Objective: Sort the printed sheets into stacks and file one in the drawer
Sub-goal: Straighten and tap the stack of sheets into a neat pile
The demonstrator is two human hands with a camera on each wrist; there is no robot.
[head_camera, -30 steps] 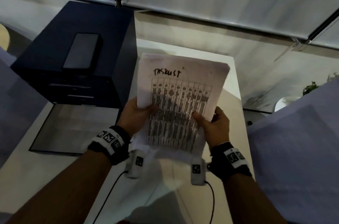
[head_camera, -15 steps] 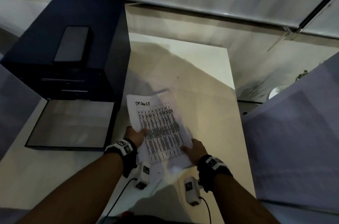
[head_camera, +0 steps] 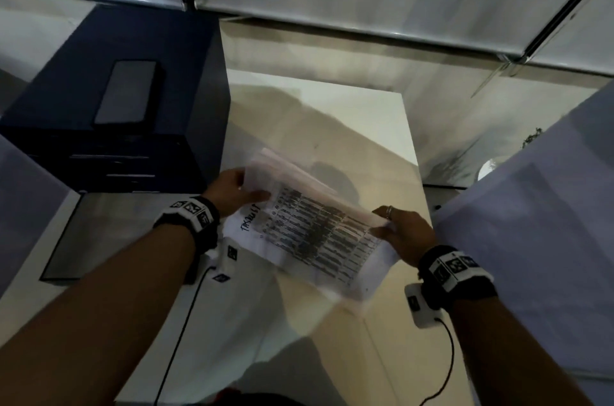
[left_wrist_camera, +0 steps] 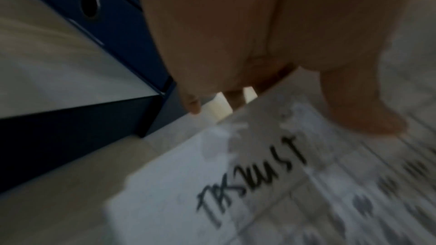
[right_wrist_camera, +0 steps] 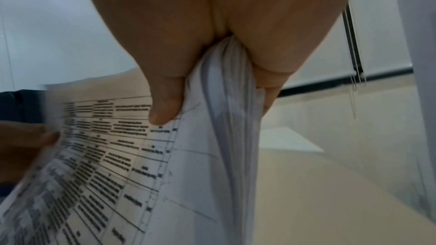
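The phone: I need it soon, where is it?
In the head view the phone lies flat on top of the dark blue drawer cabinet, far left, beyond the left hand.

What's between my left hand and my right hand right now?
The bundle of printed sheets spans the gap: the left hand holds one end, the right hand pinches the other. Its top sheet bears a table and a handwritten heading. The head view shows this.

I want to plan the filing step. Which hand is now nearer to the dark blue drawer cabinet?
Left. The left hand grips the printed sheets at their end right beside the drawer cabinet. The right hand pinches the opposite end, across the sheets from it.
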